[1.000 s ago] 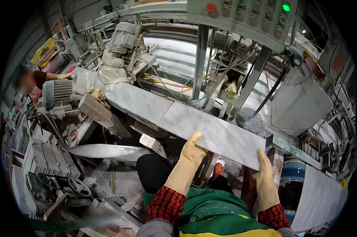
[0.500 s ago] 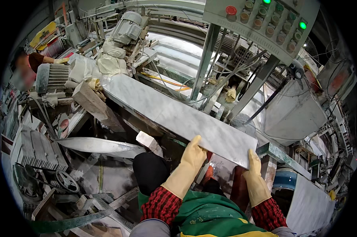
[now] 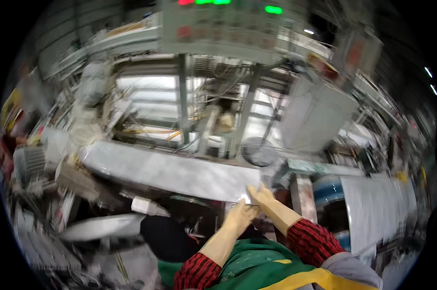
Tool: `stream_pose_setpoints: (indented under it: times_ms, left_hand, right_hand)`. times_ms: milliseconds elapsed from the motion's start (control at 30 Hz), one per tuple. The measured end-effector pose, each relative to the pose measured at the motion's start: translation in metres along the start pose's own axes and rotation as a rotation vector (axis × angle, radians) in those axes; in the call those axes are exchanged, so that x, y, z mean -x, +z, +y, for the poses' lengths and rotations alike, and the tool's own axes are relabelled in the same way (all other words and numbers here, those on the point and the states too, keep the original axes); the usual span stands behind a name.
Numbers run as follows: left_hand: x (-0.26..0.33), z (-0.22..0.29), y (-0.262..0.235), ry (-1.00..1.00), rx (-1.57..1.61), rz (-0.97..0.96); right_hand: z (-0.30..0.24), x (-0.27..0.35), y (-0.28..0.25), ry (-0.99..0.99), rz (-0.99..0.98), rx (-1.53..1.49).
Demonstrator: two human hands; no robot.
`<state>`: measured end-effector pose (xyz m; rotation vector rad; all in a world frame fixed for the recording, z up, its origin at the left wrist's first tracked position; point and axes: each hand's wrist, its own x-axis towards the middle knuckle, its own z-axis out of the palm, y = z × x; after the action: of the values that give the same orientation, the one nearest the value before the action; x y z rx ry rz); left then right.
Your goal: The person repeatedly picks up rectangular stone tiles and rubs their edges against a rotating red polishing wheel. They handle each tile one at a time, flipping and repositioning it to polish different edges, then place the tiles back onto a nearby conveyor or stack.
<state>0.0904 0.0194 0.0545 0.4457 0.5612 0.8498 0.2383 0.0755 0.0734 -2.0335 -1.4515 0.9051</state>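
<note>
A long white-grey marble slab [image 3: 180, 171] stretches from the far left toward me, its right end just ahead of my body. Both my hands wear cream rubber gloves and are close together at its near right corner. My left hand [image 3: 240, 213] is closed on the front edge by the corner, with its underside fingers hidden. My right hand [image 3: 263, 195] grips the right end of the slab, its fingers partly blurred. The slab's far end runs up beside a cloth-wrapped machine part [image 3: 85, 133].
A control panel [image 3: 218, 26] with lit green lamps stands ahead on metal posts. A green-edged metal beam [image 3: 320, 167], a blue drum [image 3: 327, 190] and a pale sheet [image 3: 378, 212] are at right. A wooden block [image 3: 78, 179] and a curved metal guard [image 3: 102, 227] lie left. A person [image 3: 27, 113] is far left.
My view has swung to the right and is blurred. My right hand has come from the slab's end in beside my left, which has slid along the front edge to the corner.
</note>
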Motion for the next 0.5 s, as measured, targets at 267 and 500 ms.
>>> stream_pose_setpoints:
  times_ms: [267, 500]
  left_hand:
    - [0.004, 0.021, -0.042, -0.002, 0.102, 0.006]
    - [0.007, 0.014, -0.023, -0.126, 0.283, -0.032]
  right_hand:
    - [-0.098, 0.019, -0.123, -0.547, -0.094, 0.573]
    - [-0.245, 0.029, -0.223, -0.629, 0.203, 0.720]
